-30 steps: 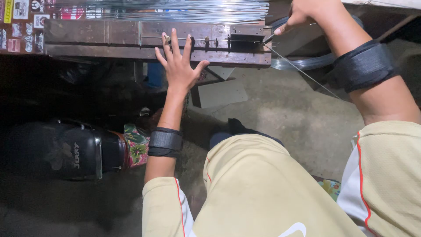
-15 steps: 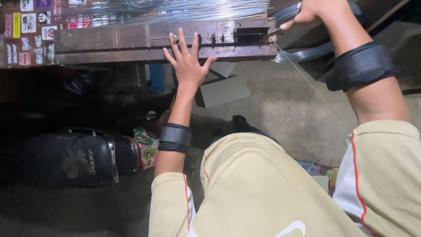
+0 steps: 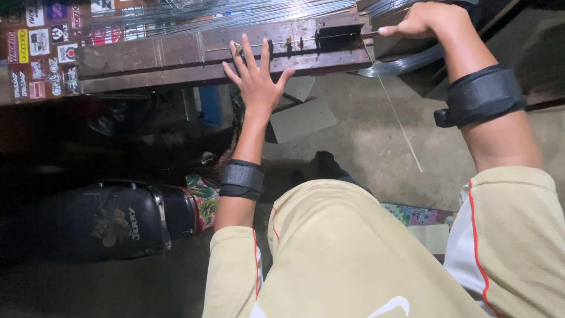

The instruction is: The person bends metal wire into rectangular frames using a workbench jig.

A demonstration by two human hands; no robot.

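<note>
My left hand (image 3: 256,76) is open, fingers spread, pressed flat against the front edge of a rusty metal bench jig (image 3: 153,56). My right hand (image 3: 421,20) is at the jig's right end, with its fingers pinched on a thin straight steel wire (image 3: 394,109). The wire slants down from the jig toward the concrete floor. Both wrists carry black bands. Many long wires (image 3: 235,12) lie in a shiny bundle on top of the bench.
A coil of wire (image 3: 406,62) hangs below the bench at right. Grey flat boards (image 3: 303,121) lie on the floor. A black helmet (image 3: 118,221) sits at lower left next to a floral cloth (image 3: 203,197). Stickers (image 3: 41,53) cover the bench's left end.
The view has shifted a little. My left hand stays spread on the jig's edge and my right hand stays at its right end. The thin wire now hangs more steeply.
</note>
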